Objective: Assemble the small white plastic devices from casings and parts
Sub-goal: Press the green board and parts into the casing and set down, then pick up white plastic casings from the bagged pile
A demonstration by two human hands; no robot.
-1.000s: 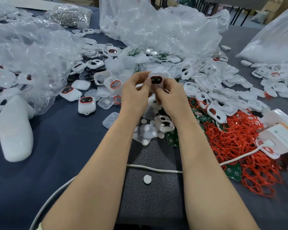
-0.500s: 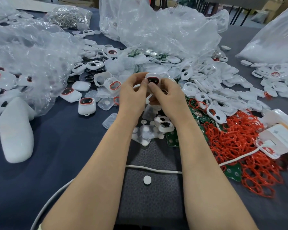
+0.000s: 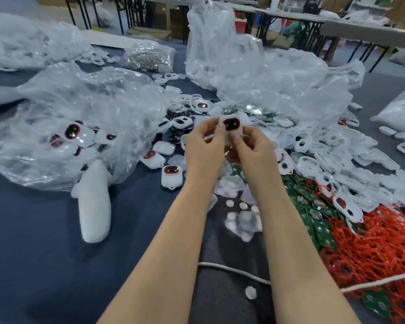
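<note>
A small white device (image 3: pixel 230 124) with a dark red-rimmed window is held up over the table between both hands. My left hand (image 3: pixel 205 150) pinches its left side with thumb and fingers, and my right hand (image 3: pixel 253 150) pinches its right and lower side. Finished devices (image 3: pixel 171 175) lie on the blue cloth just left of my left wrist. Empty white casings (image 3: pixel 332 150) are heaped to the right. Green circuit boards (image 3: pixel 313 206) and red rubber rings (image 3: pixel 369 249) lie at the right front. Small white round discs (image 3: pixel 229 203) sit under my forearms.
A clear plastic bag (image 3: pixel 75 127) holding finished devices fills the left side. Another crumpled clear bag (image 3: pixel 255 73) stands at the back. A bag of small metal parts (image 3: pixel 150 56) is behind. A white foam piece (image 3: pixel 92 202) lies left, and a white cable (image 3: pixel 232 268) crosses the front.
The camera view has tilted up, showing more of the room behind. Both hands have kept pinching the device and shifted their fingers slightly around it.
</note>
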